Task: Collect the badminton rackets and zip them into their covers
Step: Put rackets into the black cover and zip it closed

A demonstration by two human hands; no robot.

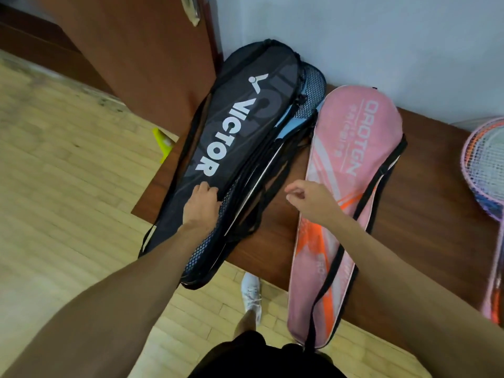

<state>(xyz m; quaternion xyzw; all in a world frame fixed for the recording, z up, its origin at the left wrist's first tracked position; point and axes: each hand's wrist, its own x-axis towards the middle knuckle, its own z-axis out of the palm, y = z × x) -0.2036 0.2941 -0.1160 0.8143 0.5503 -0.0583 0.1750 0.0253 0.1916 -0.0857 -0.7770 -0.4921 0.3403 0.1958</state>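
Note:
A black racket cover [237,126] with white lettering lies on the brown bench [425,203], its lower end hanging over the front edge. A second dark mesh cover [311,96] with rackets lies partly under it on the right. My left hand [200,205] presses on the black cover's narrow part, fingers gripping its edge. Beside it lies a pink and orange cover [351,165] with a black strap. Over the gap between the two covers, my right hand [302,196] hovers with fingers loosely curled, holding nothing I can see. Loose rackets [488,162] lie at the bench's right end.
A brown wooden door [152,58] stands behind the bench on the left, a pale wall behind the bench. The floor is light wood [62,186]. A yellow object [162,140] sits on the floor by the bench corner. My white shoe [251,293] is below the bench edge.

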